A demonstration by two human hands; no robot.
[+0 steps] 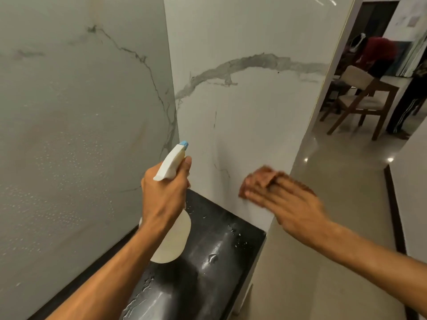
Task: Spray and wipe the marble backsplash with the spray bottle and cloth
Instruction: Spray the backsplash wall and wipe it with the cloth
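1. The spray bottle [171, 165] is gripped by the left hand [165, 190]. The fingers are curled round its neck under the white trigger head, and one digit is laid up along the side of that head.
2. The blue nozzle is seen just above the left fingertips, aimed toward the wall corner. The pale round body of the bottle is seen below the wrist, partly hidden by the forearm.
3. The brown cloth [261, 179] is pressed flat against the marble backsplash [242, 100] by the right hand [288, 204]. The fingers are laid out straight and close together on it, and cloth shows beyond the fingertips. The hand is blurred, so the thumb cannot be made out.
4. The backsplash is formed of two white, grey-veined panels meeting at a corner just beyond the left fingers. The panel to the left of those fingers is speckled with fine droplets [69, 158].
5. A black countertop [208, 250], marked with wet patches, is found below both sets of fingers.
6. Well beyond the right fingers, a wooden chair [360, 100] is seen on a glossy floor [346, 169].
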